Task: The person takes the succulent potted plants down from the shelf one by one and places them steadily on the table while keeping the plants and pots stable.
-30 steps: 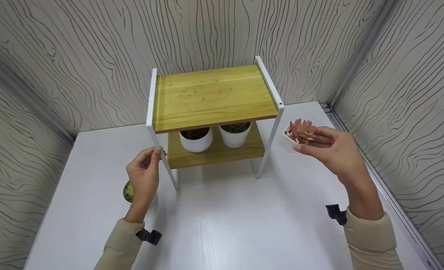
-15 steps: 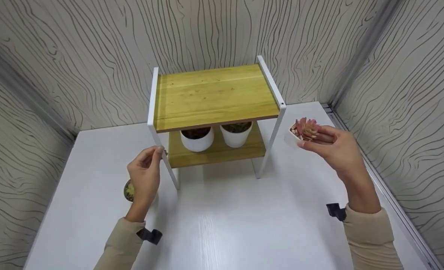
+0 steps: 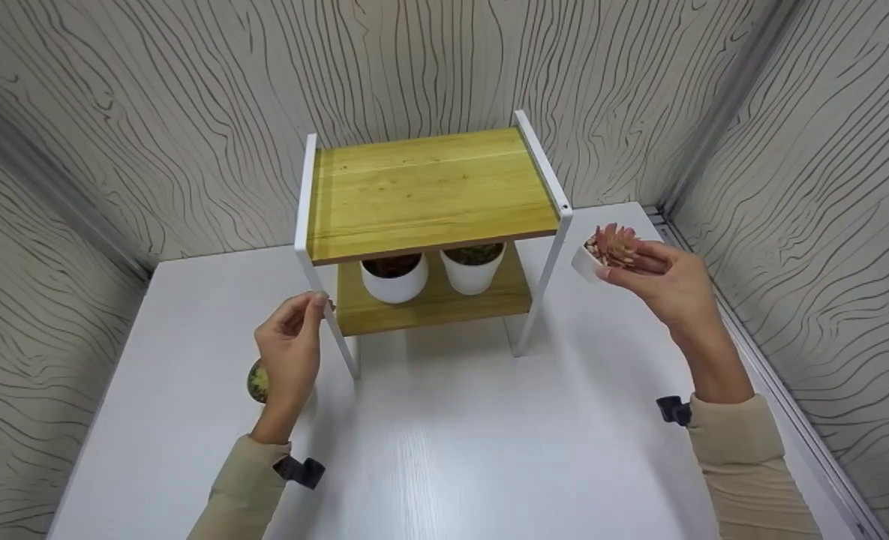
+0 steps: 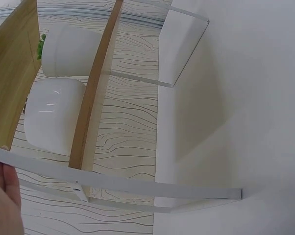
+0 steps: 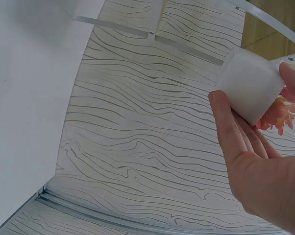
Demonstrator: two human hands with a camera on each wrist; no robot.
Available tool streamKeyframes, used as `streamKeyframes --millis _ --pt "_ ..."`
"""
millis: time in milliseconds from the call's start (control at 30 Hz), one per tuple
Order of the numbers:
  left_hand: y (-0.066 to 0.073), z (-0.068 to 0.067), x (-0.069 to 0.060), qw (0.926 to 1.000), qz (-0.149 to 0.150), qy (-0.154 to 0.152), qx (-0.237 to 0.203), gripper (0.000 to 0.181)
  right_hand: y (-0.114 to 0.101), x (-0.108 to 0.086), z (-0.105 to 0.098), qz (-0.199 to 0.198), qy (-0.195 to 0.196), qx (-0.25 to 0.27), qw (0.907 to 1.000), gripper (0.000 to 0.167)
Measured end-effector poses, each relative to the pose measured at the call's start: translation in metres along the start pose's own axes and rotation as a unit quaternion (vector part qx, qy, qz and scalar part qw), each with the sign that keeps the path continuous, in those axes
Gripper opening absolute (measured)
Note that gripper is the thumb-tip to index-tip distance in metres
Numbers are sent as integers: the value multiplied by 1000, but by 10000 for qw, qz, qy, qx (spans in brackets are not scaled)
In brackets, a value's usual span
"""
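White pot (image 5: 248,87): pink succ. (image 3: 615,244) | R hand (image 3: 665,281) grips pot | L hand (image 3: 290,341) pinches shelf post (image 4: 137,186)

A shiny white counter (image 3: 459,435) is boxed in on three sides by pale panels (image 3: 414,67) covered in dark wavy wood-grain lines, pretty busy stuff, with grey metal strips (image 3: 725,109) run down the corners. A rounded white pot (image 3: 394,285) and a tapered white pot (image 3: 470,276) are parked side by side. Over left, a small yellow-green potted plant (image 3: 257,381) is partly blocked from view.
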State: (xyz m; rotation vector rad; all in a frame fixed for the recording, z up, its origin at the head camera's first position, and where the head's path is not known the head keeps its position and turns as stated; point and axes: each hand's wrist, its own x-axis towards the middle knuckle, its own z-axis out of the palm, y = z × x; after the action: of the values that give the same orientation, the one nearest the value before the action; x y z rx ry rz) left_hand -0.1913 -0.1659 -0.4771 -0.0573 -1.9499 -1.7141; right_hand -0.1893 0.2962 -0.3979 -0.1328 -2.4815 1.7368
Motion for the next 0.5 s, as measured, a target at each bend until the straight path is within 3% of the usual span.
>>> streamKeyframes --millis 500 --pt "0 0 -1 10000 -23 -35 71 18 20 22 10 197 298 -286 9990 62"
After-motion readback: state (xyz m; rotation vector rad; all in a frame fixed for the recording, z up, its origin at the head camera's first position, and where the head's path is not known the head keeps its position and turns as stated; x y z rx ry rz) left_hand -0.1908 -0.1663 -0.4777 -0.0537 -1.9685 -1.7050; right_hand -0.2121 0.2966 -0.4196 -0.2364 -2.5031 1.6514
